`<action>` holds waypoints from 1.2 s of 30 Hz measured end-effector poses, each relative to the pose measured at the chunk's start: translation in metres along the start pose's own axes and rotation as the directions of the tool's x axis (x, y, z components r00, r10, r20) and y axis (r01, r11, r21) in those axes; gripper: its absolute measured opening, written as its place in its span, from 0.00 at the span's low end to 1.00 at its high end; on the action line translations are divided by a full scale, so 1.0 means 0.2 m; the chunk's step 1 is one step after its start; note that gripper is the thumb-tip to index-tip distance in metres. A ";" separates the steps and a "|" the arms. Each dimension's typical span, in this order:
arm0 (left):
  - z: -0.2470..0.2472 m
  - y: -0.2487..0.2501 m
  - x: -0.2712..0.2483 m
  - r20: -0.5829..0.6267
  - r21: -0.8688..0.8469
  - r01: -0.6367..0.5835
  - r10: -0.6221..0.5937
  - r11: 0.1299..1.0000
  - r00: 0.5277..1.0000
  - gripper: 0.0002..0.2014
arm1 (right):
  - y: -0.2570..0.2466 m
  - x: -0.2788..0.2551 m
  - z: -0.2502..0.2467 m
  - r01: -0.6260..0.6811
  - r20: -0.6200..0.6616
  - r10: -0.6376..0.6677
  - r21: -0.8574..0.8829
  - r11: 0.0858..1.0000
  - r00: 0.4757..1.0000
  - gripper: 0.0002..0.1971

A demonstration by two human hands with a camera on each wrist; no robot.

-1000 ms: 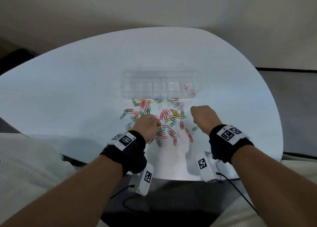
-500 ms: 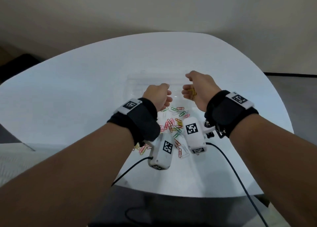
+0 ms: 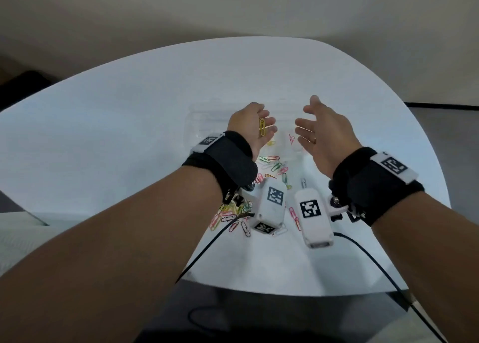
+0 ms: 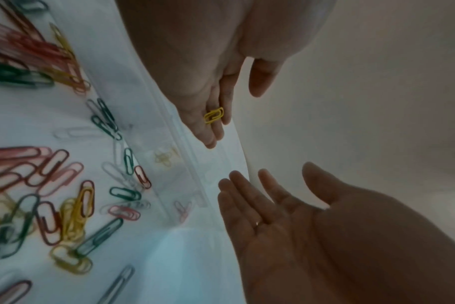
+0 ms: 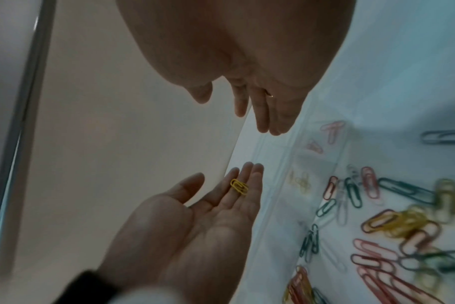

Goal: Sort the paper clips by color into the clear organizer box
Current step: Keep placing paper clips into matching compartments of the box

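Both hands hover palm-inward above the clear organizer box. My left hand has its fingers straight, and one yellow paper clip lies loose on them; the same yellow clip shows in both wrist views. My right hand is spread and holds nothing; it wears a ring. Inside the box, one compartment holds yellow clips and the one to its right holds pink clips. The pile of mixed clips lies on the table in front of the box, partly hidden under my wrists.
The white table is rounded, with its front edge close to my body. Cables hang from the wrist cameras over that edge. The wall stands right behind the table's far edge.
Both hands rose from the pile to above the box and uncurled. The right fingers, which pinched something yellow half a second ago, are now bare; a yellow clip lies on the left fingers.
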State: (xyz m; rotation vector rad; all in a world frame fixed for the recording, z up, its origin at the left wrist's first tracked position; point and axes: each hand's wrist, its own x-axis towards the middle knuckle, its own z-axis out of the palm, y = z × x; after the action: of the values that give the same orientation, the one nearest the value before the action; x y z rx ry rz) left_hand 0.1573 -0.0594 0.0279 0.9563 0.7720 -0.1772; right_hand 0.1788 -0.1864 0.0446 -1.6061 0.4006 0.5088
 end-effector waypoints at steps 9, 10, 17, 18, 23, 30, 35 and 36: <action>0.04 -0.01 0.00 0.090 0.109 0.034 -0.044 0.993 0.995 0.27 | 0.12 -0.13 -0.19 -0.010 -0.032 0.014 0.132 0.991 0.999 0.16; 0.03 -0.01 -0.02 0.096 0.156 0.006 -0.021 0.988 0.995 0.25 | 0.12 -0.13 -0.19 -0.011 -0.029 0.014 0.111 0.994 0.999 0.15; -0.07 -0.05 -0.16 0.232 0.582 -0.273 0.166 0.766 0.959 0.07 | 0.25 -0.12 -0.18 0.076 0.046 -0.063 -0.407 0.910 0.997 0.05; -0.10 -0.07 -0.17 0.240 0.636 -0.288 0.172 0.716 0.956 0.06 | 0.29 -0.12 -0.17 0.098 0.057 -0.080 -0.491 0.866 0.995 0.05; -0.27 -0.26 -0.18 0.195 0.837 -0.274 0.209 0.474 0.958 0.04 | 0.44 -0.12 -0.15 0.165 0.117 -0.118 -0.767 0.620 0.986 0.07; -0.38 -0.40 -0.24 0.224 0.951 -0.256 0.186 0.173 0.957 0.03 | 0.47 -0.15 -0.17 0.177 0.127 -0.136 -0.867 0.466 0.982 0.06; -0.36 -0.52 -0.30 0.336 0.939 -0.341 0.096 0.044 0.937 0.04 | 0.48 -0.18 -0.22 0.125 0.084 -0.105 -0.862 0.492 0.991 0.07; -0.35 -0.54 -0.31 0.347 0.936 -0.351 0.097 0.033 0.933 0.04 | 0.48 -0.19 -0.23 0.103 0.062 -0.096 -0.856 0.506 0.993 0.07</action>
State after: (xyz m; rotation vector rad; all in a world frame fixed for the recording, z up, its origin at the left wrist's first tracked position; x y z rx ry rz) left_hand 0.0263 -0.0786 -0.0279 2.4118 0.1436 -0.5733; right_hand 0.0996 -0.2437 -0.0132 -2.5959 -0.0005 0.6786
